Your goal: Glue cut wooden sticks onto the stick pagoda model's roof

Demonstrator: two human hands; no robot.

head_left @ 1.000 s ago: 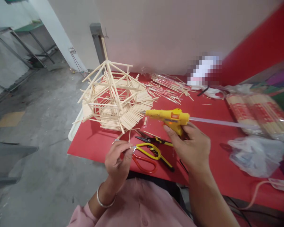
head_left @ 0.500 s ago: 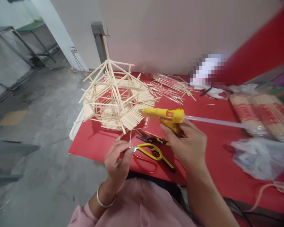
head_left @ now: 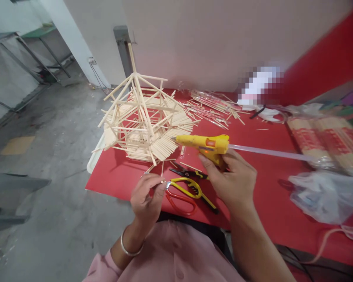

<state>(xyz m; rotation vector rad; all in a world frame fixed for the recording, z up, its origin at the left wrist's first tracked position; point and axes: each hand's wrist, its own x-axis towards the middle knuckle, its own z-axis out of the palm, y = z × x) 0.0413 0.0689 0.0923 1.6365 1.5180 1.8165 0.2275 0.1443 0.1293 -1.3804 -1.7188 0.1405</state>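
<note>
My right hand [head_left: 235,176] grips a yellow glue gun [head_left: 201,144], its nozzle pointing left toward the stick model and a long clear glue stick [head_left: 267,152] jutting from its back. The fingers of my left hand [head_left: 147,197] are pinched on a short wooden stick [head_left: 162,182], of which only a small pale end shows. Right beside those fingertips lie scissors [head_left: 182,188] with one yellow and one red handle, their blades mostly hidden. Pruning shears [head_left: 204,196] lie partly under them. Beyond my hands stands a pavilion-like model of wooden sticks [head_left: 139,105] with a peaked roof frame.
Loose sticks and plastic wrappers [head_left: 211,105] are scattered at the back of the red table [head_left: 270,192]. Packed bundles of sticks [head_left: 323,141] and a clear plastic bag [head_left: 326,196] lie on the right. A wall stands behind the table.
Almost nothing differs. Both hands keep their places, with the glue gun and the small stick held as before; the view has shifted very slightly.
</note>
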